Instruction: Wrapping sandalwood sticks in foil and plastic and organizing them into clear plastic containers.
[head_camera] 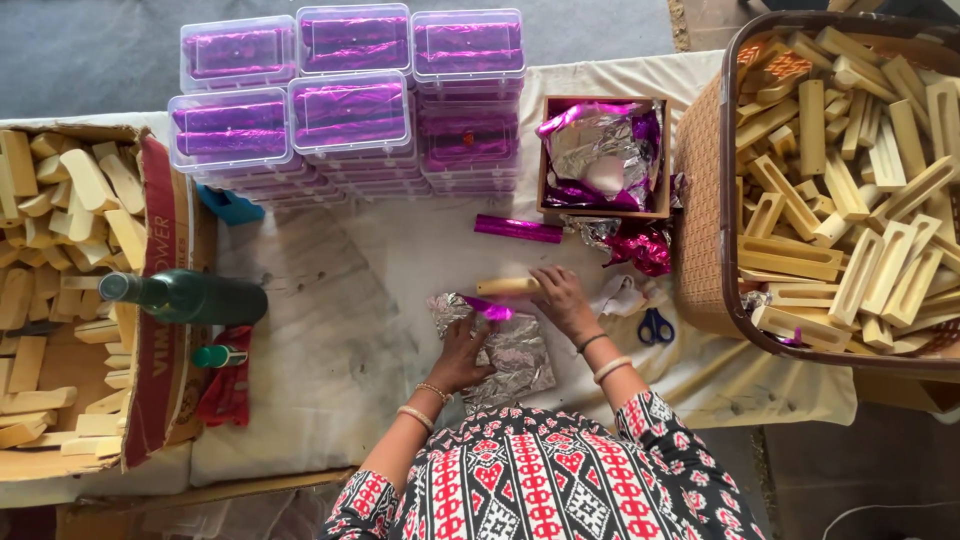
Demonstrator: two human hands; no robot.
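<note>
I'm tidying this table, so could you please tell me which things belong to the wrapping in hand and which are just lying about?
In use:
left hand
right hand
foil sheet
wooden piece

Lying about:
green bottle
scissors
stacked clear boxes
basket of wooden pieces
</note>
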